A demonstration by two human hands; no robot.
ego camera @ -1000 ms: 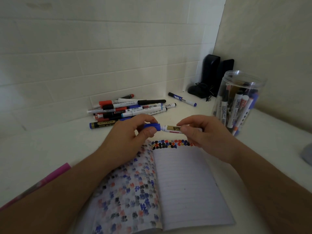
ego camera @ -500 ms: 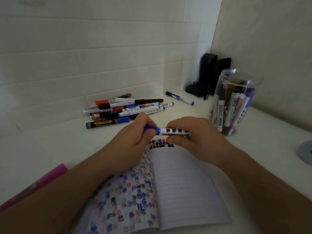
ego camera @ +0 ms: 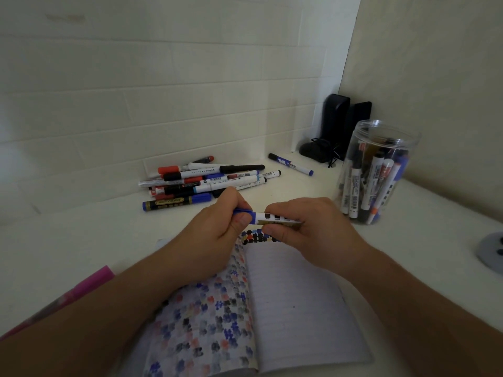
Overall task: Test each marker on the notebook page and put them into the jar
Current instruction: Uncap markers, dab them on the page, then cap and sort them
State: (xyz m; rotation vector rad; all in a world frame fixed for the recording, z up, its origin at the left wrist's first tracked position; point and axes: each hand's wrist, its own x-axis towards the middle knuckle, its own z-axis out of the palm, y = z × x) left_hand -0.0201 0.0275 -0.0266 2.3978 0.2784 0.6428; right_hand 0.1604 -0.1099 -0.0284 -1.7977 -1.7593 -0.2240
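Head view is looking down on a white tabletop set into a tiled corner. Two black speakers with a tangled cord are standing in the far right corner, a loose pile of markers is lying along the far edge by the wall, and one blue-capped marker is lying apart between the pile and the speakers. A pink strip is showing at the near left edge, a grey round object at the right edge. Near the right edge a clear plastic jar, round and open-topped, is standing upright with several markers leaning inside. The notebook is lying open at the near edge, its left page dotted with blue, black and red blots, its right page lined and mostly bare. Both forearms are crossing over it. Above its top edge, the left hand is pinching the blue cap while the right hand is gripping the white barrel of the held marker, lying level between them.
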